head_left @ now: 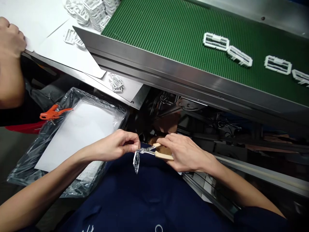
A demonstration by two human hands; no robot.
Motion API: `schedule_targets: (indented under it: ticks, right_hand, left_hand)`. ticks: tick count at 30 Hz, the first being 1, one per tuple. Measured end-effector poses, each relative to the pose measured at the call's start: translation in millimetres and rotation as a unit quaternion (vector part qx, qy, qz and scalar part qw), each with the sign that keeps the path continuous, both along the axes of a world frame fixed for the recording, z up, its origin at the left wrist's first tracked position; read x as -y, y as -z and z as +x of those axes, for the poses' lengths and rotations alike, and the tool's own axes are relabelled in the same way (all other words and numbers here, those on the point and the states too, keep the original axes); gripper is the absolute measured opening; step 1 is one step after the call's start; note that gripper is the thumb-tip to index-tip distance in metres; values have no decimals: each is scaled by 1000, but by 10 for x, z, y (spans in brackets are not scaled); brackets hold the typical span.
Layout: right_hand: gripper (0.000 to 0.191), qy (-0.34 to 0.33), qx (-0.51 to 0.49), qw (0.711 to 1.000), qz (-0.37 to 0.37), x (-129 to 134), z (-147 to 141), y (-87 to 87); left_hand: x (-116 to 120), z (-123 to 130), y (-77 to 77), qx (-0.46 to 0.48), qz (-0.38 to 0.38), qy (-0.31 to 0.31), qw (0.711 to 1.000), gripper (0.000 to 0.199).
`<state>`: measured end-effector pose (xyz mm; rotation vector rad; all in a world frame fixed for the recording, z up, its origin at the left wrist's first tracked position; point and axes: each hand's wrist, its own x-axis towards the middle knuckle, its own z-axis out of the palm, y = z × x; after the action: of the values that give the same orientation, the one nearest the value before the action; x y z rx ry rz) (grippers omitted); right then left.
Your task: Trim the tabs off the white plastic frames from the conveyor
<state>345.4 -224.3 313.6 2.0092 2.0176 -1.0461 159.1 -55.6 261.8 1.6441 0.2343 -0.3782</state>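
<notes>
Pinched in the fingers of my left hand (123,145) is a small white plastic frame (136,162), hanging down below the fingertips. My right hand (184,151) is wrapped round the cream-coloured handles of a pair of nippers (164,156). The metal jaws of the nippers reach to the top of the frame, right beside my left fingertips. Whether the jaws are closed on the plastic I cannot tell. Both hands are held in front of my dark blue clothing, below the conveyor edge.
A green ribbed conveyor belt (164,29) carries several white plastic frames (216,42). Stacked frames (95,14) and a loose heap of frames (116,82) sit on the white table (55,48). An orange clamp (54,112) grips a plastic-lined bin (18,169). Another person's hand (11,38) rests at left.
</notes>
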Motion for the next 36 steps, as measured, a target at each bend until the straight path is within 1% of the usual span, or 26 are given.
schedule_targets:
  ticks: [5, 8, 13, 18, 24, 28, 30, 33, 36]
  right_hand:
    - [42, -35, 26, 999, -1, -75, 9, -89]
    - [36, -47, 50, 998, 0, -100, 13, -148]
    - [28, -47, 62, 997, -11, -135, 16, -226]
    - [23, -50, 66, 996, -19, -166, -8, -256]
    - [18, -71, 77, 995, -7, -220, -22, -327]
    - [16, -76, 78, 994, -30, -313, -43, -385]
    - [13, -81, 69, 993, -47, -349, -49, -381]
    - [8, -77, 53, 994, -53, -349, -37, -325]
    - [8, -38, 18, 998, -41, -272, 21, -243]
  left_hand:
    - [-6, 44, -30, 4, -5, 5, 1000, 19]
    - [1, 56, -40, 2, -2, 5, 1000, 19]
    - [13, 41, -33, 1, -1, 4, 1000, 20]
    - [18, 48, -44, 7, 6, 9, 1000, 18]
    - [34, 73, -44, 11, 8, 16, 1000, 16]
    - [72, 84, -18, 8, 0, 16, 1000, 16]
    - [95, 81, 1, 1, -5, 15, 1000, 17]
    - [116, 67, 30, -11, -18, 1, 1000, 18]
    - [125, 36, 63, -20, -46, -31, 998, 20]
